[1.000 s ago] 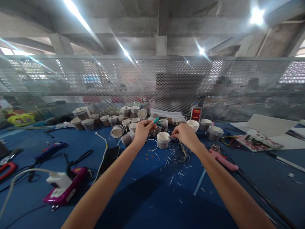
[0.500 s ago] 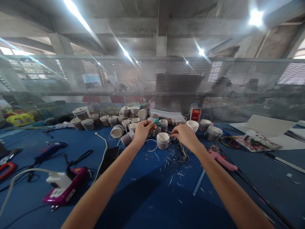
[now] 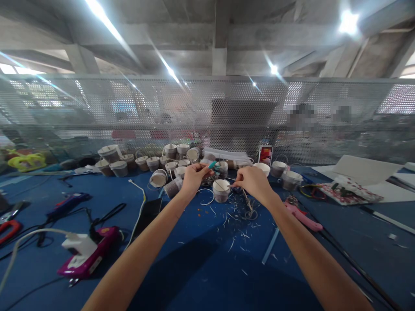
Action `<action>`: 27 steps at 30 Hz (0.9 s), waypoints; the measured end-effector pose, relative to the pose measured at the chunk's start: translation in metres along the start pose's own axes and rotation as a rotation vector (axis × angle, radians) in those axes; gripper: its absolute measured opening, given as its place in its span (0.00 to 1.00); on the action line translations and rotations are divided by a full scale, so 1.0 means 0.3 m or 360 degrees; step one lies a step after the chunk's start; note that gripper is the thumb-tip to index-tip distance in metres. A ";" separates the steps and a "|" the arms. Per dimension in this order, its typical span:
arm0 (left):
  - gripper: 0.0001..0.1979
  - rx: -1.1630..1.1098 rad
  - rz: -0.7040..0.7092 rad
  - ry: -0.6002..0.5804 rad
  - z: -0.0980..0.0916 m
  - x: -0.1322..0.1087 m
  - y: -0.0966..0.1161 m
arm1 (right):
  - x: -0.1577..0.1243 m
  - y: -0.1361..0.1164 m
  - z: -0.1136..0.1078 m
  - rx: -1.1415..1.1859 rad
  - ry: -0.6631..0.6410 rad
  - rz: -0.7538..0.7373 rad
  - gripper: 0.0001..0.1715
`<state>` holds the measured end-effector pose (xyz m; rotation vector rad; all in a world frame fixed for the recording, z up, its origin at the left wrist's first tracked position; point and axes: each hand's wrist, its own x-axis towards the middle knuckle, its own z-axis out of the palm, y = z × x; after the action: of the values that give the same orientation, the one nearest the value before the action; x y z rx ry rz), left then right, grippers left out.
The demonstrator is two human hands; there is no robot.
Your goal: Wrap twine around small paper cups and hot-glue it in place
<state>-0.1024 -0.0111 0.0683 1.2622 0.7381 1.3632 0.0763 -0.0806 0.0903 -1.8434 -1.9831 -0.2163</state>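
Note:
A small pot (image 3: pixel 221 195), white inside and greyish brown outside, stands upright in front of both hands. My left hand (image 3: pixel 193 178) is closed at its upper left, around a small teal-handled tool (image 3: pixel 212 165) whose working end I cannot make out. On the right, my right hand (image 3: pixel 253 180) has its fingers pinched together near the pot's rim. Whatever is between those fingertips is too small to name. A thin stick or cord runs across the pot's mouth. Thin white scraps (image 3: pixel 231 246) and a tangle of cord (image 3: pixel 250 214) lie in front of the hands.
Several similar pots (image 3: pixel 119 168) crowd the back left, and others (image 3: pixel 292 180) stand at right. A pink glue gun (image 3: pixel 303 217) lies beside my right forearm. At left are a purple power strip (image 3: pixel 86 259), cables and red-handled scissors (image 3: pixel 11 231). A perforated screen (image 3: pixel 181 103) rises behind.
My right hand has shifted very slightly, its fingers still pinched by the pot's rim. My left hand and the pot look almost unchanged.

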 end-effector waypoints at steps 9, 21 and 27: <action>0.12 0.0002 0.0015 -0.0027 -0.003 -0.007 0.014 | 0.005 0.007 0.003 0.0127 -0.0107 -0.0015 0.04; 0.12 -0.0001 0.0041 -0.0067 -0.007 0.000 -0.010 | 0.002 -0.005 0.015 0.0192 -0.0021 0.0008 0.03; 0.10 0.0003 0.0025 -0.0016 0.004 -0.008 0.009 | 0.000 -0.005 0.000 0.0128 -0.0094 -0.0018 0.03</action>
<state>-0.1025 -0.0143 0.0704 1.2777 0.7238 1.3683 0.0747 -0.0809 0.0905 -1.8077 -2.0120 -0.0854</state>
